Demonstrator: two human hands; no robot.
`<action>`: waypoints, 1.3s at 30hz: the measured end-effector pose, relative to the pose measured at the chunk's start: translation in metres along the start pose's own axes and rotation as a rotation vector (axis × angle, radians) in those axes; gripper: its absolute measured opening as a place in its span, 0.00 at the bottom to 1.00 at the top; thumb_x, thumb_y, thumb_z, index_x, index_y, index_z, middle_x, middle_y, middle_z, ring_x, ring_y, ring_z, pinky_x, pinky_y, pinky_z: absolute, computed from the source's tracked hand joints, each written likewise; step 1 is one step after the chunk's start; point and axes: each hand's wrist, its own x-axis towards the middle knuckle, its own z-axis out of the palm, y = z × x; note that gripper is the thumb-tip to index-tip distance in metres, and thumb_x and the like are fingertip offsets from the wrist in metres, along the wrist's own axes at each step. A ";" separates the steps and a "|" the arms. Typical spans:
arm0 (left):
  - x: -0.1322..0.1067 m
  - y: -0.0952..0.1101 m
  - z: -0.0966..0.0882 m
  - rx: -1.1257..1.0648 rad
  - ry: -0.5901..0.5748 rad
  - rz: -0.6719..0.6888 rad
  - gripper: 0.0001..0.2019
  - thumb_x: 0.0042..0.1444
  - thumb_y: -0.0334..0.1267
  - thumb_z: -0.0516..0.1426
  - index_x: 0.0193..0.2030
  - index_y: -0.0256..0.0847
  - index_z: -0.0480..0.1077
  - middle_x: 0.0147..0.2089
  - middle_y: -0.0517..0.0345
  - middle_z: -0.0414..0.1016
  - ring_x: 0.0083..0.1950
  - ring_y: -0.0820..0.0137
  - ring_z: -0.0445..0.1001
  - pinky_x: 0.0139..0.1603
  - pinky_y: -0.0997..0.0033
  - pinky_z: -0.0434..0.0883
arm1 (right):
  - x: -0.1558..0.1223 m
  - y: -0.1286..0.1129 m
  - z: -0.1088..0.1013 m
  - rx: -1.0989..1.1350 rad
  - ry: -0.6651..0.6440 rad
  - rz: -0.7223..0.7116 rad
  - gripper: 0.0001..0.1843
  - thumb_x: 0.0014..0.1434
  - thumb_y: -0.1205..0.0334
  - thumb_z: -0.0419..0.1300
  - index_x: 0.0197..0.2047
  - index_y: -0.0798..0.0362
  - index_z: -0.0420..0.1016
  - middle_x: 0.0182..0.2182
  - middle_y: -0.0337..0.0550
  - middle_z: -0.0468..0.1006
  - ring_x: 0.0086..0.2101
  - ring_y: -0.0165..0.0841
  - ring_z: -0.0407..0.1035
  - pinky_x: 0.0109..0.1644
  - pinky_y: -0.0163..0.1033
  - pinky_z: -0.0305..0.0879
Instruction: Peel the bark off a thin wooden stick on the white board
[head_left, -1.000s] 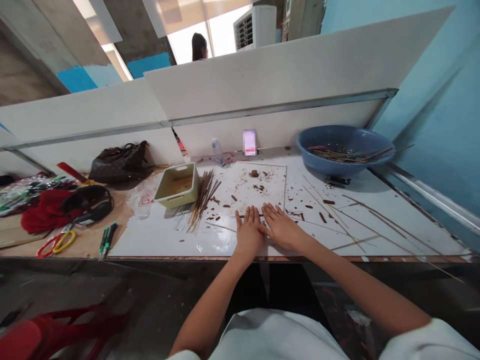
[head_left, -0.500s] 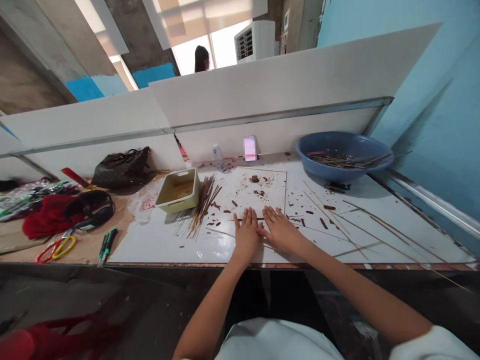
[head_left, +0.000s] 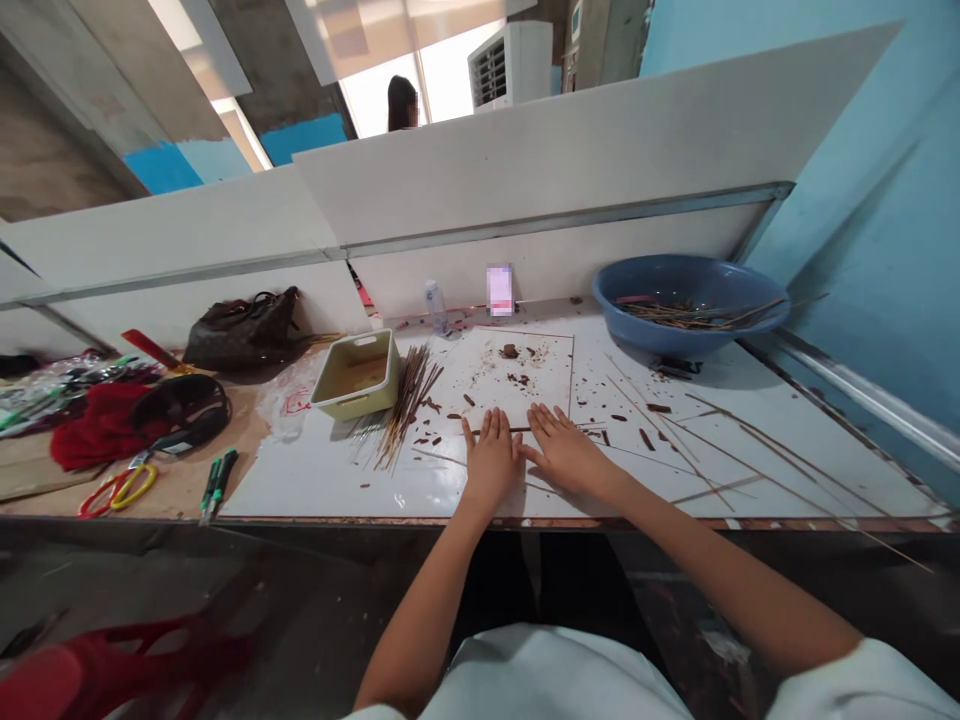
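Observation:
My left hand and my right hand lie flat, fingers apart, side by side on a white board. A thin brown stick runs under or just past the fingertips of both hands, and I cannot tell whether they press on it. Brown wood chips are scattered across the board. To the left of my hands lies a bundle of thin wooden sticks. Long loose sticks lie on the right side. A blue plastic basin holding sticks stands at the back right.
A cream tray stands beside the stick bundle. A bottle and a phone stand by a white partition. Left of the board lie scissors, green-handled knives, a red cloth and a dark handbag.
My hands have spread slightly farther apart along the stick. The view has shifted a little.

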 end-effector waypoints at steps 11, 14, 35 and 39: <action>-0.028 -0.009 0.010 0.047 0.073 0.025 0.29 0.81 0.44 0.39 0.81 0.33 0.59 0.82 0.43 0.59 0.84 0.56 0.56 0.85 0.34 0.50 | -0.021 -0.002 0.018 -0.015 0.064 -0.014 0.51 0.78 0.32 0.37 0.81 0.71 0.54 0.78 0.70 0.54 0.78 0.52 0.49 0.82 0.60 0.47; -0.006 -0.008 0.003 0.049 0.046 -0.016 0.30 0.80 0.44 0.40 0.80 0.32 0.60 0.81 0.39 0.60 0.84 0.54 0.58 0.84 0.33 0.48 | -0.001 0.000 0.005 -0.011 0.046 0.026 0.52 0.78 0.33 0.34 0.80 0.73 0.55 0.78 0.72 0.55 0.78 0.52 0.49 0.83 0.60 0.45; -0.045 -0.013 0.011 0.052 0.116 -0.006 0.29 0.80 0.42 0.40 0.82 0.37 0.57 0.81 0.43 0.62 0.84 0.55 0.58 0.84 0.32 0.48 | -0.043 0.003 0.032 -0.013 0.129 -0.054 0.51 0.77 0.31 0.41 0.84 0.65 0.45 0.80 0.65 0.50 0.79 0.51 0.45 0.83 0.60 0.46; -0.023 -0.013 0.000 0.024 0.041 -0.049 0.29 0.80 0.43 0.40 0.81 0.36 0.60 0.81 0.43 0.62 0.84 0.53 0.57 0.84 0.30 0.46 | -0.023 0.007 0.018 -0.008 0.050 -0.003 0.52 0.77 0.31 0.38 0.82 0.71 0.50 0.79 0.70 0.52 0.79 0.53 0.46 0.83 0.61 0.43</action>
